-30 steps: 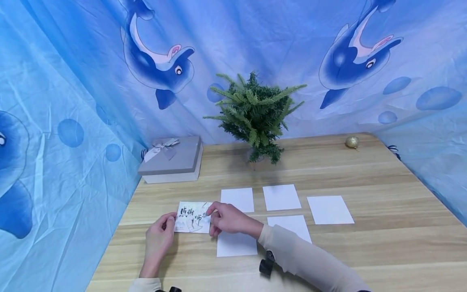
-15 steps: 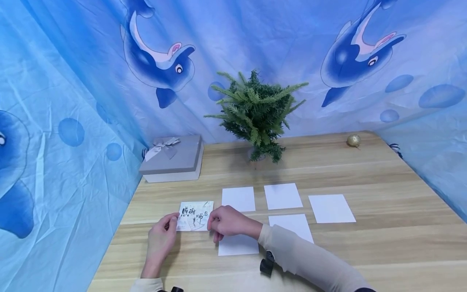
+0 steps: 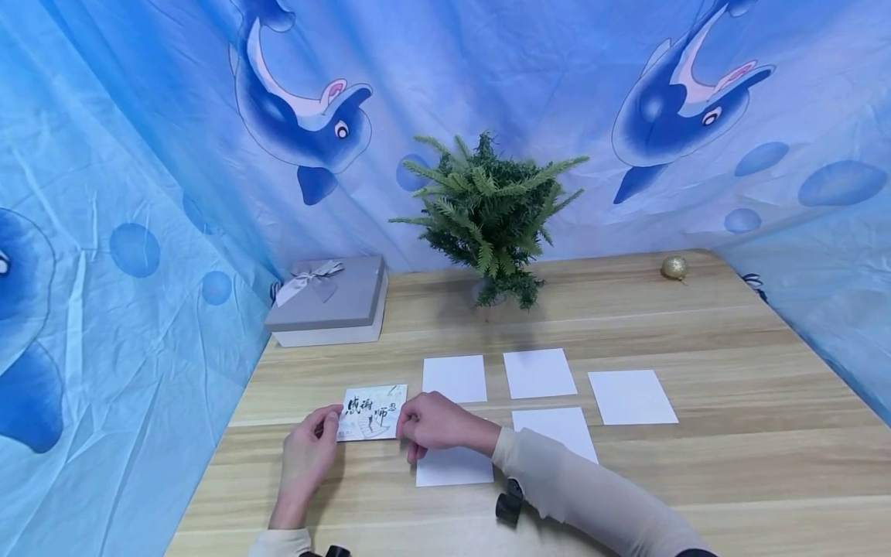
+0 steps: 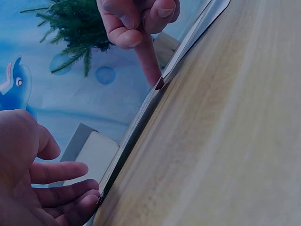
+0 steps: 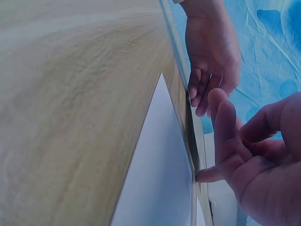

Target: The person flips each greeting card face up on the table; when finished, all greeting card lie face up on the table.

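A greeting card (image 3: 371,424) printed with black brush-style Chinese characters and a pale drawing lies face up on the wooden table, close to flat. At its left edge is my left hand (image 3: 308,452), fingertips touching the edge while the thumb stays apart, as the left wrist view shows. My right hand (image 3: 440,422) is at the opposite edge. In the right wrist view one straight finger of the right hand (image 5: 254,155) reaches down to the card's edge, with the thumb off it. Under that hand a white square card (image 3: 455,470) is partly covered.
More white square cards lie at the right: two in the back row (image 3: 455,379), one in front (image 3: 557,433) and one farther right (image 3: 632,398). Behind stand a grey gift box (image 3: 330,298) with a ribbon bow, a small fir tree (image 3: 490,213) and a gold bauble (image 3: 674,268).
The right fingers have come off the printed card's face and down to its right edge. Its whole right side now shows. Over the last half second little has moved.
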Motion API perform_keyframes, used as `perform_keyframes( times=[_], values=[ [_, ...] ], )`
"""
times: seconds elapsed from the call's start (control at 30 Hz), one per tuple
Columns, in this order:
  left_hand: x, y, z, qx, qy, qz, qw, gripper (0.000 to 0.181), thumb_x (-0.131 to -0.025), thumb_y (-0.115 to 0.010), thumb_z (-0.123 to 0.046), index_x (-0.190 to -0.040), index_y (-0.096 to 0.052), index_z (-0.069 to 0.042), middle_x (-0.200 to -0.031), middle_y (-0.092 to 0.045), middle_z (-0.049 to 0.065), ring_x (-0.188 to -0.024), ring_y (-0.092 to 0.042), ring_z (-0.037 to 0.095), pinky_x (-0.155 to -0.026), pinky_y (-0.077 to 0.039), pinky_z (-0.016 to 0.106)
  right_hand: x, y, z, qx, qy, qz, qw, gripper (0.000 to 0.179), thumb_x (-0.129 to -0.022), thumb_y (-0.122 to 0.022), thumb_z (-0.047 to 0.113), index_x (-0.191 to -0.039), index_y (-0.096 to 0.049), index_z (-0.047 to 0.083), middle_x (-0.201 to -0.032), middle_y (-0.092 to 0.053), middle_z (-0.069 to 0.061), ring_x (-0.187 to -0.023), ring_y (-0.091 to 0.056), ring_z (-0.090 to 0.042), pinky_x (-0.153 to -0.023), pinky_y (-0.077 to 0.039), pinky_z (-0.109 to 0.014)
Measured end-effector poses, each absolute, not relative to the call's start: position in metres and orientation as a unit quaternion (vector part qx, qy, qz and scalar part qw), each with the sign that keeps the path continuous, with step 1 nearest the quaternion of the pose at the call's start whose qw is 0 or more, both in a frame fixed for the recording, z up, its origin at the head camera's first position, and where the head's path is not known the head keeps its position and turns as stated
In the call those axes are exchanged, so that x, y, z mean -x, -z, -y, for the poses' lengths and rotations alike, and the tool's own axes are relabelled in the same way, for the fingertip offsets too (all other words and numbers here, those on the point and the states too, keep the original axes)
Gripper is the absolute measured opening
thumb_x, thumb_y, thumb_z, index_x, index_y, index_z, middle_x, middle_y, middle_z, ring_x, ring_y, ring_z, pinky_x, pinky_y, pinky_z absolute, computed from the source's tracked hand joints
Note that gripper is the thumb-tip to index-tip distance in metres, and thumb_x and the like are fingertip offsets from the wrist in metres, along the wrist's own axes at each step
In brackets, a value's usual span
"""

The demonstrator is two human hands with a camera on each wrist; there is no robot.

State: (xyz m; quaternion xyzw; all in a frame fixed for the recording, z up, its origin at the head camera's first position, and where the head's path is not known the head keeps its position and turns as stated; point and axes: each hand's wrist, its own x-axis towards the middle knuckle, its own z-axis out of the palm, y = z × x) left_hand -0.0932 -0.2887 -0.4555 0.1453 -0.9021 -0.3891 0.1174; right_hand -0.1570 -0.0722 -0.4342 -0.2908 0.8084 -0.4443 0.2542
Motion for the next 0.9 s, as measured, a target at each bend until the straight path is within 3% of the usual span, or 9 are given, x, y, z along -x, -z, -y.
perform_keyframes(
  times=[0.5, 0.73, 0.9],
  values=[
    [0.097, 0.456, 0.285, -0.139, 0.388, 0.903, 0.122, 0.031, -0.1, -0.047, -0.015, -0.119, -0.067, 0.0, -0.125, -0.063, 0.024, -0.115, -0.059, 0.037, -0.098, -0.046, 0.05, 0.161, 0.433, 0.064, 0.287, 0.451, -0.807, 0.25, 0.017, -0.094, -0.052, 0.003, -0.087, -0.067, 0.003, -0.057, -0.066, 0.0, -0.052, -0.066, -0.014, -0.052, -0.051, -0.023],
    [0.108, 0.453, 0.274, -0.116, 0.383, 0.905, 0.143, 0.027, -0.099, -0.05, -0.012, -0.116, -0.069, -0.001, -0.122, -0.064, 0.023, -0.107, -0.062, 0.034, -0.093, -0.049, 0.047, 0.18, 0.408, 0.029, 0.275, 0.475, -0.811, 0.204, 0.02, -0.096, -0.048, 0.004, -0.095, -0.067, 0.0, -0.062, -0.067, -0.002, -0.062, -0.071, -0.024, -0.053, -0.053, -0.024],
    [0.112, 0.449, 0.265, -0.094, 0.377, 0.909, 0.154, 0.026, -0.098, -0.051, -0.011, -0.113, -0.07, -0.002, -0.118, -0.066, 0.021, -0.1, -0.066, 0.033, -0.09, -0.052, 0.047, 0.195, 0.396, -0.003, 0.255, 0.48, -0.822, 0.168, 0.022, -0.096, -0.044, 0.005, -0.095, -0.066, 0.005, -0.063, -0.067, -0.001, -0.064, -0.071, -0.024, -0.05, -0.047, -0.025]
  ],
)
